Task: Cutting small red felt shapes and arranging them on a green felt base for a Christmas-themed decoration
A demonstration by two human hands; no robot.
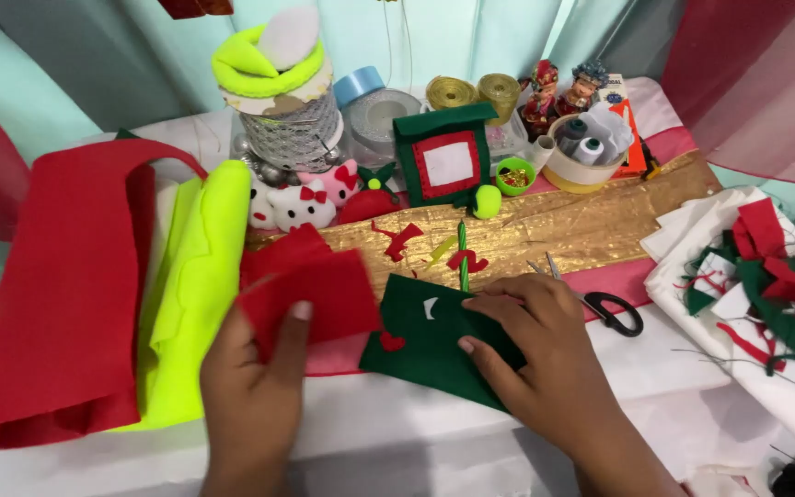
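Head view: the left hand (250, 387) pinches a red felt piece (310, 290) between thumb and closed fingers, lifted just above the table at about ten o'clock from the dark green felt piece (434, 345); the right hand (531, 345) lies flat, fingers spread, pressing that green piece onto the white table (655, 368), gripping nothing. The green felt already shows a small white cut-out and a small red shape near its left edge, so some trimming looks done; the red piece is not yet laid on it, and loose red scraps (402, 239) lie at twelve o'clock on the gold cloth (581, 225). Black-handled scissors (600, 304) rest at two o'clock from the right hand, just beside it; a green pencil (461, 253) stands at twelve. Room is tight: folded red felt (57, 285) and neon yellow felt (195, 294) crowd nine o'clock; a scrap pile (766, 285) fills three o'clock; bare table lies only toward six.
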